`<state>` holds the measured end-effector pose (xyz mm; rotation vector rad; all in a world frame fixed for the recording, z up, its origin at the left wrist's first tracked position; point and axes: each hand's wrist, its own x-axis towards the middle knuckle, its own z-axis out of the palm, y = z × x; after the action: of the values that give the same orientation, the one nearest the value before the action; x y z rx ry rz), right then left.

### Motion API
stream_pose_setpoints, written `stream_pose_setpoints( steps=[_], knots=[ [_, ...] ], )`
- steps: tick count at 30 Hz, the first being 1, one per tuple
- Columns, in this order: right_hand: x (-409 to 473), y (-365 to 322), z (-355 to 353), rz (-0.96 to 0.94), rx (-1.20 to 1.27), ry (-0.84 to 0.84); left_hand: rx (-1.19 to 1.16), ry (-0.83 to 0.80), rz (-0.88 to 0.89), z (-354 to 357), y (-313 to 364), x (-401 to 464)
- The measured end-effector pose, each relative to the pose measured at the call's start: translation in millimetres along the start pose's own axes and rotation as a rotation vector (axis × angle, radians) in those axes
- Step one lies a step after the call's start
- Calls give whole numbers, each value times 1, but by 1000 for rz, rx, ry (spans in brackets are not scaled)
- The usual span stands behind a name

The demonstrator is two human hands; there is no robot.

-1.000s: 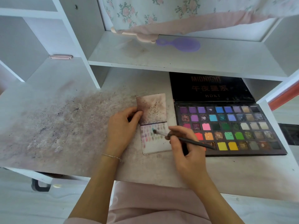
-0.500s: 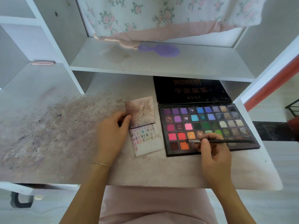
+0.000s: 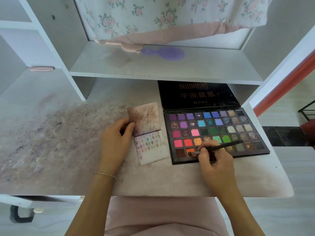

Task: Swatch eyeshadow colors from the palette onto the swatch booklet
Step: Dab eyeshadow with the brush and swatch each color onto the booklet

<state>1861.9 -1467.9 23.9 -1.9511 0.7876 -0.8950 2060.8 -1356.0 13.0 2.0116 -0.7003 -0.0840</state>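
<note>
The right hand (image 3: 215,160) pinches a thin dark brush (image 3: 216,148) much as one holds a pencil, its tip lowered into the orange pan (image 3: 190,152) in the bottom row of the open palette (image 3: 216,133), presumably to load colour for the next swatch; the palette lies flat on the stained surface (image 3: 51,142) with its black lid tipped back under the shelf (image 3: 170,68), so every pan faces up within reach; just to its left sits the swatch booklet (image 3: 150,142), open, small colour dabs filling the upper part of its lower page; the left hand (image 3: 115,142) holds the booklet's left edge, thumb on the speckled upper leaf, likely to keep it from sliding or closing; a purple hairbrush (image 3: 163,52) rests on the shelf.
</note>
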Motion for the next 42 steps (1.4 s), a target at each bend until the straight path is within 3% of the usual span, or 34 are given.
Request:
stream_pose_setpoints(
  steps=[7, 14, 20, 25, 42],
  knots=[
    [-1, -1, -1, -19, 4, -35, 6, 11, 5, -1, 2, -1],
    [1, -3, 2, -7, 63, 34, 16, 19, 21, -1, 3, -1],
    [1, -18, 33, -56, 140, -110, 3, 15, 20, -1, 1, 0],
    [-4, -30, 61, -160, 57, -277, 8, 12, 21, 0, -1, 0],
    [-2, -30, 62, -116, 0, -357, -3, 20, 10, 1, -1, 1]
  ],
)
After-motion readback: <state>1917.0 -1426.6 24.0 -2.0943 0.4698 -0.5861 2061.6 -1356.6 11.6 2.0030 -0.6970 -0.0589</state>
